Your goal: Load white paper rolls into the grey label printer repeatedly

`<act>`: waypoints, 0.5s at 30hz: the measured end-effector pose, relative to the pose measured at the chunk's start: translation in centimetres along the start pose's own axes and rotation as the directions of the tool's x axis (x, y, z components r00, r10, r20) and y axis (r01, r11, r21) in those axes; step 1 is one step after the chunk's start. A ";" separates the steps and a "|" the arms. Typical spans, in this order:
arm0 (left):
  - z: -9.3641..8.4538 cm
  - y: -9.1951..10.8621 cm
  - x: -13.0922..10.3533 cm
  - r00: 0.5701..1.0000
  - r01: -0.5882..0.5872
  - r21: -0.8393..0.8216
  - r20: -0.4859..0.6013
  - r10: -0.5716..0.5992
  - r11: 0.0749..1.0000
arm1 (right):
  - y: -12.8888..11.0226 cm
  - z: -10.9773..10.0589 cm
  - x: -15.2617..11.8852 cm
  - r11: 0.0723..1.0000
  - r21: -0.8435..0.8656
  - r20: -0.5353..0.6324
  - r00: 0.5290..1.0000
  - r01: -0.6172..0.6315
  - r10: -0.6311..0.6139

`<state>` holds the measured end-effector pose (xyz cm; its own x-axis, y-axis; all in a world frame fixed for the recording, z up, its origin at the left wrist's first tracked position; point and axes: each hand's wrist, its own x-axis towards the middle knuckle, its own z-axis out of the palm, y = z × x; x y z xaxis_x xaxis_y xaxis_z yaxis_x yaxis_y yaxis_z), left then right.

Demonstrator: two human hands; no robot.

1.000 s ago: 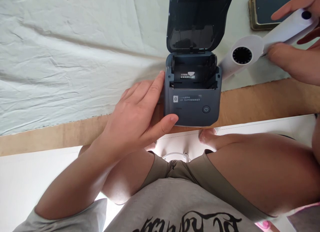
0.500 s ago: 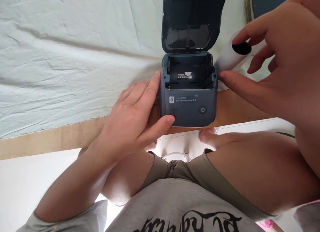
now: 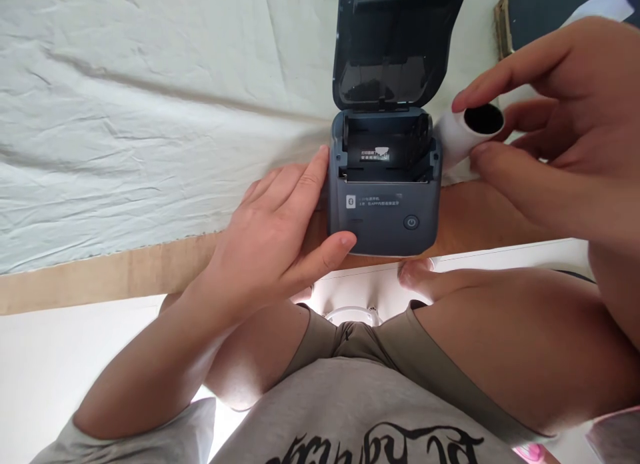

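Note:
A dark blue label printer [image 3: 383, 217] stands near the table's front edge, its lid [image 3: 393, 51] raised and its inner bay exposed. My left hand [image 3: 275, 231] rests along the printer's left side, thumb over the lower left corner, fingers stretched out. Right beside the printer, a white paper roll [image 3: 453, 137] with a dark hollow end stands or leans; which one I cannot tell. Around that roll's open end, my right hand [image 3: 560, 124] has its index finger and thumb closed on the rim.
A pale wrinkled cloth [image 3: 150, 117] covers most of the wooden table [image 3: 110, 274]. At the upper right lies a dark box-like object [image 3: 540, 14] with a white piece [image 3: 603, 9] on it. My legs are below the table edge.
My right hand has moved down and its fingers have closed around the white roll's end. The printer and my left hand appear slightly further right.

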<state>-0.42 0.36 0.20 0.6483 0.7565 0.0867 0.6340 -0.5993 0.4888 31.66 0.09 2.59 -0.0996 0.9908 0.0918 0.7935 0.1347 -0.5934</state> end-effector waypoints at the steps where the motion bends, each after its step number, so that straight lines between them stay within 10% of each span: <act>1: 0.0 0.0 0.0 1.000 0.003 0.002 0.008 -0.003 1.000 | 0.1 0.0 0.1 0.999 -0.023 -0.004 1.000 0.028 -0.028; 7: 0.0 -0.2 0.0 1.000 -0.011 0.018 0.009 0.011 1.000 | 1.2 0.5 0.6 0.978 0.047 -0.015 0.979 0.203 -0.202; 15: 0.0 -0.1 0.1 1.000 0.005 0.022 0.023 -0.006 1.000 | 1.4 0.9 1.0 0.991 0.108 0.061 0.995 0.078 -0.085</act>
<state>-0.35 0.50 0.16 0.6539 0.7539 0.0640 0.6466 -0.6008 0.4702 32.11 1.28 1.10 -0.2031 0.9747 0.0930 0.7137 0.2124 -0.6675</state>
